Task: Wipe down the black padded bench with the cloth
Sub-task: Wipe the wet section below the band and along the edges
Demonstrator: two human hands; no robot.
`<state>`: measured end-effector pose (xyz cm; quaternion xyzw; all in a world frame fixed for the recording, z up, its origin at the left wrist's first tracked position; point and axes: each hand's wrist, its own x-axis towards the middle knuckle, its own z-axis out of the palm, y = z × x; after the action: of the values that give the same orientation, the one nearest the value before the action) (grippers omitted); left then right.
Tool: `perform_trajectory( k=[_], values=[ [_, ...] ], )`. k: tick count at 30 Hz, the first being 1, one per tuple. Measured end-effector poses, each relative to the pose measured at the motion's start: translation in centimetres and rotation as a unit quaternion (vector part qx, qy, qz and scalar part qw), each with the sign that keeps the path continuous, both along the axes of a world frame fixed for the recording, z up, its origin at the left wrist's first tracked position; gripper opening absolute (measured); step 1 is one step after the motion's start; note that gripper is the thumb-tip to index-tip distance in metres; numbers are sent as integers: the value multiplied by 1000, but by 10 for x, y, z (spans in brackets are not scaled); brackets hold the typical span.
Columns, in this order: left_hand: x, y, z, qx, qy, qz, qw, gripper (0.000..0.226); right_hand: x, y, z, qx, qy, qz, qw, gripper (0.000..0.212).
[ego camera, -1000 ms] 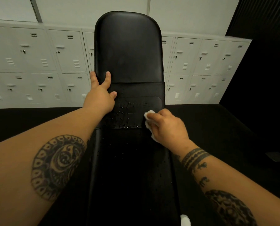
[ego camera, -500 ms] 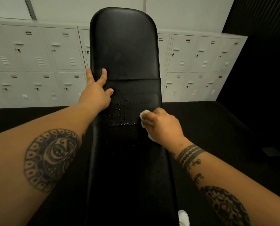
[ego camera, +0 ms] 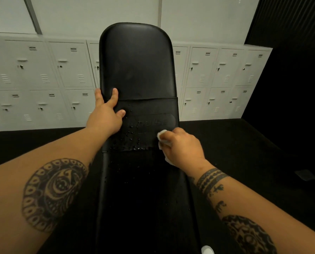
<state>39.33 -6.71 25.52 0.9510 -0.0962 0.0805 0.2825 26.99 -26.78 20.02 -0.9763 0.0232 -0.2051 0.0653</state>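
At the seam of the black padded bench (ego camera: 136, 70), long axis 6 to 12 o'clock: right hand (ego camera: 183, 147) clenched round the white cloth (ego camera: 161, 133) at the pad's right edge. Water droplets (ego camera: 132, 136) lie at 9 o'clock of the cloth. Left hand (ego camera: 106, 114) flat, fingers spread, bracing the left edge.

Black padded bench (ego camera: 137, 66), seen lengthwise: a long lower pad in the foreground and a round-topped upper pad beyond it, the two parted by a cross seam. Just below the seam runs a band bearing an embossed oblong label (ego camera: 153, 121), its lettering unreadable. Water droplets (ego camera: 134, 136) bead across this band and scatter thinly down the lower pad. The left hand (ego camera: 106, 116) rests at the band's left edge, fingers reaching over the seam; the right hand (ego camera: 184, 147) presses a white cloth (ego camera: 162, 133) against the band's right side. The bench stands on a dark floor (ego camera: 244, 143).
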Motion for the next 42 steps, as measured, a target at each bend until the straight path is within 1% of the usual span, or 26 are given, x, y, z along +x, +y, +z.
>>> perform_trajectory(
  k=[2, 5, 8, 11, 14, 16, 19, 21, 23, 26, 28, 29, 32, 34, 37, 39, 42],
  values=[
    [-1, 0, 0, 3, -2, 1, 1000, 74, -4, -16, -2, 23, -13, -33, 999, 32],
    [-3, -1, -2, 10, -1, 3, 1000, 74, -1, -21, 0, 88, -38, -83, 992, 33],
    [-2, -2, -3, 13, -2, 5, 1000, 74, 9, 0, 6, 127, -49, -73, 988, 31],
    [-1, -2, -2, 14, -1, 7, 1000, 74, 16, 23, 10, 86, -28, -17, 996, 27],
    [-1, -2, -2, 8, 3, 4, 1000, 74, 11, 18, 8, 53, -6, 7, 999, 31],
    [-2, -2, -3, 9, 1, 5, 1000, 74, 7, 0, 9, 69, -14, -20, 997, 33],
    [-2, -2, -5, 8, 3, 14, 1000, 73, 19, -18, 17, 119, -54, -70, 989, 33],
    [-1, -3, -5, 7, 0, 14, 1000, 73, 33, -12, 25, 143, -79, -79, 983, 34],
    [0, -2, -6, 7, -4, 9, 1000, 73, 40, 4, 29, 150, -76, -64, 984, 33],
    [0, -1, -5, 3, -1, 5, 1000, 73, 32, 22, 17, 104, -45, -7, 994, 28],
    [-1, 0, -3, -3, 5, 5, 1000, 73, 18, 20, 4, 63, -39, 33, 997, 28],
    [-1, 0, -3, -3, 5, 4, 1000, 73, 12, 14, -2, 53, -39, 36, 997, 30],
    [-3, 0, -2, 6, 6, 3, 1000, 74, 9, -11, -3, 58, -45, -14, 997, 34],
    [-3, -1, -3, 10, 10, 7, 1000, 74, 19, -18, 4, 98, -70, -56, 991, 34],
    [-3, -2, -4, 10, 3, 7, 1000, 74, 39, -6, 16, 162, -90, -93, 978, 34],
    [-2, -2, -4, 12, 1, 8, 1000, 74, 42, 5, 20, 174, -86, -87, 977, 32],
    [-3, -2, -3, 12, 0, 5, 1000, 74, 28, 15, 12, 119, -51, -32, 991, 30]
  ],
)
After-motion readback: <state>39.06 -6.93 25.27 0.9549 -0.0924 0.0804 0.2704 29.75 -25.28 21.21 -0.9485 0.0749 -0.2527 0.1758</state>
